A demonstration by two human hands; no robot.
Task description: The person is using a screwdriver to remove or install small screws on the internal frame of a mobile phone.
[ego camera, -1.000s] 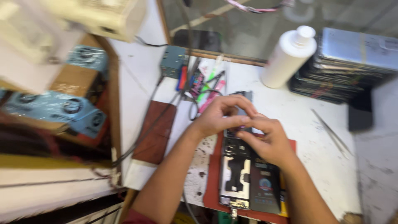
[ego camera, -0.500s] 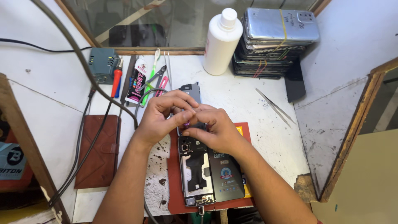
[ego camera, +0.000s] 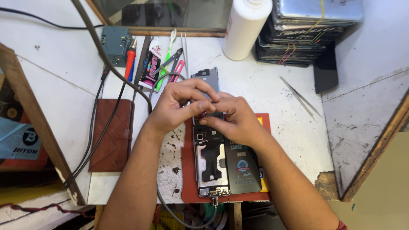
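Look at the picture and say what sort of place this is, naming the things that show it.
Most likely a phone repair bench: an opened phone lies on a red mat under both hands, tweezers and a screwdriver lie about, and a banded stack of phones sits behind.

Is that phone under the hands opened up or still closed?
Opened up: the phone lies with its back off, inner metal frame and parts showing, under both hands, left and right.

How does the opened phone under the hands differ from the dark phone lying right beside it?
The opened phone has its back off, showing inner parts and a white patch; the dark phone is closed, with a smooth printed face. The opened phone reaches up under the left hand and right hand; the dark phone lies untouched. Both lie flat on the red mat.
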